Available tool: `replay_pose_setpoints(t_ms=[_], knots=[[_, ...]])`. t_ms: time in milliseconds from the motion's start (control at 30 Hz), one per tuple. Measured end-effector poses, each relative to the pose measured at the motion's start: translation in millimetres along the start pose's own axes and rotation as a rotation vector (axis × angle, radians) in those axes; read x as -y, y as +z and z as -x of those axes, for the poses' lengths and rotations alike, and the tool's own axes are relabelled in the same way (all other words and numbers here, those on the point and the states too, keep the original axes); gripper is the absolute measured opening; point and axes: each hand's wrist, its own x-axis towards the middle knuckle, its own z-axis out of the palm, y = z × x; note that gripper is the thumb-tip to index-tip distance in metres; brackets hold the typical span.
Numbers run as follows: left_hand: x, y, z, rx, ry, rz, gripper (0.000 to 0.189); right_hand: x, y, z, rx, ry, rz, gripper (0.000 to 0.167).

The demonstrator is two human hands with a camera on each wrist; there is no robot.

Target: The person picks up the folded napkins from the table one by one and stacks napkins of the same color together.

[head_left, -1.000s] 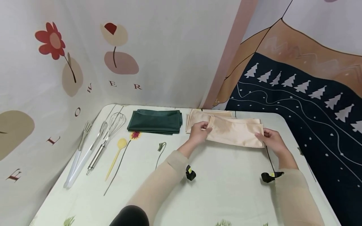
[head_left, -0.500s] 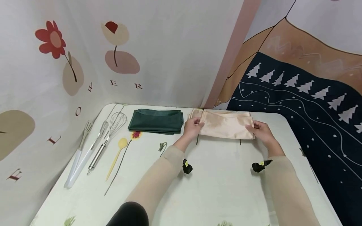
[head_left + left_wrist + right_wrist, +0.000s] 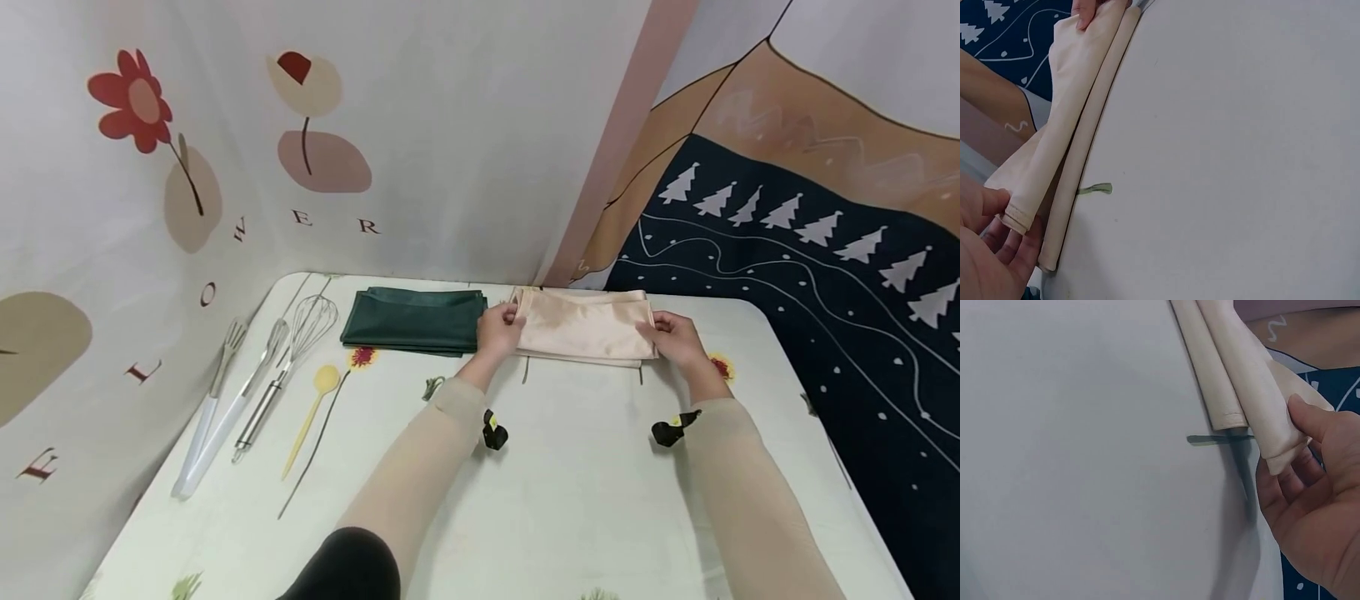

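A folded peach satin cloth [image 3: 581,323] is held at its two short ends, close over another folded peach cloth [image 3: 1075,178] lying on the table. My left hand [image 3: 498,331] pinches the left end, thumb on top and fingers beneath. The right end is pinched the same way by my right hand [image 3: 675,340]. In the right wrist view the held cloth [image 3: 1254,381] sits above and slightly behind the lower cloth's folded edge. A folded dark green cloth [image 3: 414,321] lies just left of my left hand.
On the left of the table [image 3: 585,500] lie a whisk [image 3: 288,350], a yellow spoon [image 3: 315,400], and two fork-like utensils with pale handles, one a fork [image 3: 221,367]. A patterned curtain [image 3: 450,150] hangs behind the far table edge.
Both hands have carried the peach cloth left and toward the far edge, bringing it over the other peach cloth and lower. The green cloth and utensils stay where they were.
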Motion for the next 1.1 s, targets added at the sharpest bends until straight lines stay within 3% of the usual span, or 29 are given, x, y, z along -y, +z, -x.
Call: replay_pose_setpoints(t_ms=[300,567,900,1100], knots=[[-3.9,-2.3,-2.4,-0.053,0.034,-0.076,0.025,5,10,-0.5,-0.034,0.018,-0.024,0.044],[-4.1,-5.6,-2.5,-0.100,0.018,-0.152,0.022,9,15,-0.2,-0.017,0.030,0.048,0.046],[1.2,-4.1,-1.7,-0.110,-0.013,-0.027,0.028,5,15,1.3,-0.026,0.105,0.068,0.055],[5.6,-8.5,3.7,-0.109,-0.017,-0.033,0.031,-3,8,6.3,0.026,0.145,0.020,0.056]])
